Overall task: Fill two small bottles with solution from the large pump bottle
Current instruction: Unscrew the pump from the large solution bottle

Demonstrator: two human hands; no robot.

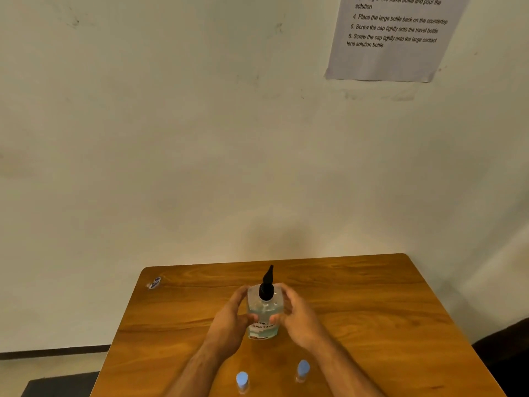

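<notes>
A large clear pump bottle (pixel 264 308) with a black pump head and pale liquid stands upright in the middle of the wooden table (pixel 357 305). My left hand (pixel 230 319) grips its left side and my right hand (pixel 297 315) grips its right side, fingers curled round the body. Two small bottles with light blue caps stand near the table's front edge: one on the left (pixel 242 381), one on the right (pixel 303 369), both between my forearms.
A small blue-and-white scrap (pixel 154 282) lies at the table's back left corner. The table stands against a pale wall with a printed instruction sheet (pixel 392 38) taped at the upper right. A dark object (pixel 506 356) sits past the table's right edge.
</notes>
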